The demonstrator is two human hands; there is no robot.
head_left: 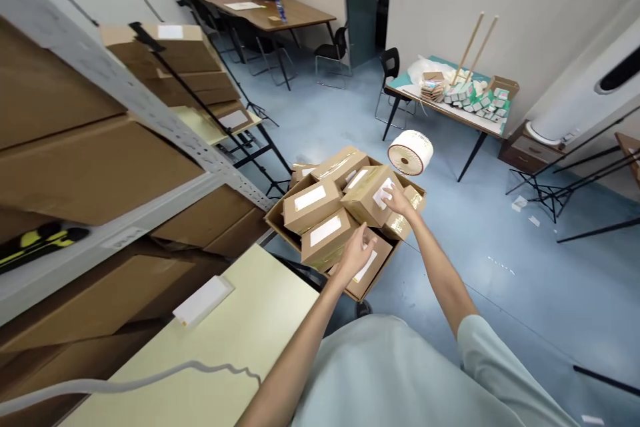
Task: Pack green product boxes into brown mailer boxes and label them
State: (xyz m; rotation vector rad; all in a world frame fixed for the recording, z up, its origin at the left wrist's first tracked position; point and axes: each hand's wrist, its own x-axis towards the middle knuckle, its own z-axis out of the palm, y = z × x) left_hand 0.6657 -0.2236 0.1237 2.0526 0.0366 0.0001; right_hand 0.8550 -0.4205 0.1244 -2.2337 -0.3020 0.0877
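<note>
My right hand (395, 201) lies against the labelled side of a taped cardboard box (361, 195), fingers spread over its white label. That box sits tilted on top of other boxes in a large open carton (283, 229). My left hand (357, 252) is just below the same box's lower corner, fingers loosely bent and apart, with nothing visible in them; whether its fingertips touch the box I cannot tell. Beside it are a box with a white label (327, 238) and a lower box (373, 273), partly hidden by the hand. Another labelled box (311, 204) lies farther left.
A metal shelf (165, 203) packed with cartons stands at left, beside a pale yellow table (235, 333) bearing a white slab-shaped item (203, 300). Beyond the carton stands a round white fan (411, 151). A table (465, 110) at the back right holds small green-and-white boxes.
</note>
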